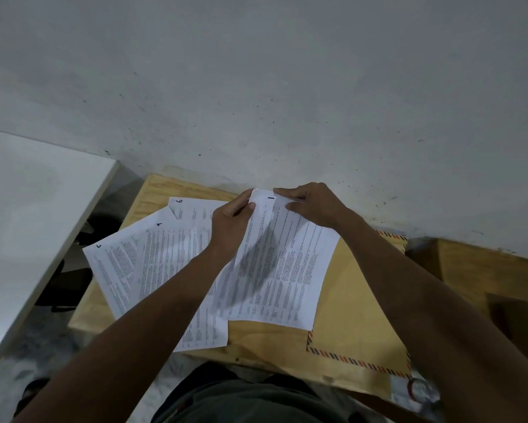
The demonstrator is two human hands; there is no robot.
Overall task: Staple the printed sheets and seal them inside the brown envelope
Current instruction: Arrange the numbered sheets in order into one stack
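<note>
While pinched shut, both hands [275, 213] hold sheet [275, 264].

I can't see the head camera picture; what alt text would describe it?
Both hands, left hand and right hand, pinch the top edge of a printed sheet marked 1, held above a brown envelope on a small wooden table. More numbered printed sheets lie fanned out to the left.

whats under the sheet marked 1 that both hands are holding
Under the sheet marked 1, held at its top edge by the left hand and right hand, lies the brown envelope on the wooden table. What the sheet covers is hidden.
</note>
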